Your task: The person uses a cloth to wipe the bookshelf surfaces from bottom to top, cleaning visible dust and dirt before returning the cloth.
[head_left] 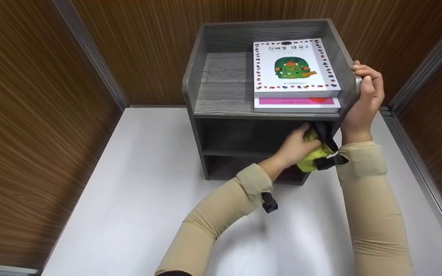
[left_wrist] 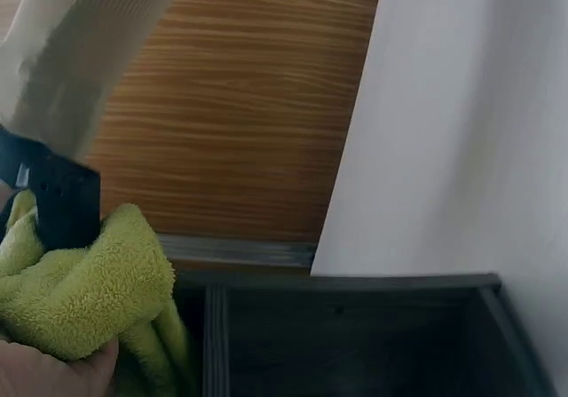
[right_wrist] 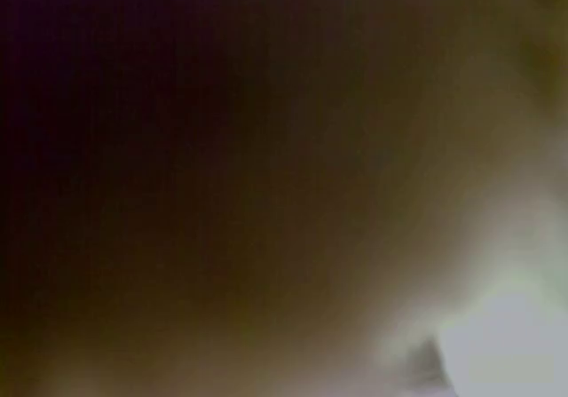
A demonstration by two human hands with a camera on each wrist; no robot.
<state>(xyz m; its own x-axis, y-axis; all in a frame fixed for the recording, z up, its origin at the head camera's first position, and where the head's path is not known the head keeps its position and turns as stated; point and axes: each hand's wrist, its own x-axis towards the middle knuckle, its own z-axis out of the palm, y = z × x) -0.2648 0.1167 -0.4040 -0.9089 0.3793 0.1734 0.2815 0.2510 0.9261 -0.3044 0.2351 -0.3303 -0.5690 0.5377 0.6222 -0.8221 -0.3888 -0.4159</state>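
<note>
A small grey wooden shelf unit stands on a white surface. My right hand grips the upper edge of its right side panel, with fingers and thumb bent over the edge. Below, my left hand holds a fluffy yellow-green cloth with a dark side at the right front of the middle compartment. In the left wrist view the cloth is bunched up over the fingers, close to the shelf's edge. The right wrist view is dark and blurred.
Two books lie stacked on the right of the top shelf, a white one with a green backpack picture above one with a pink cover. Brown wood-grain panels enclose the white table at the back and sides.
</note>
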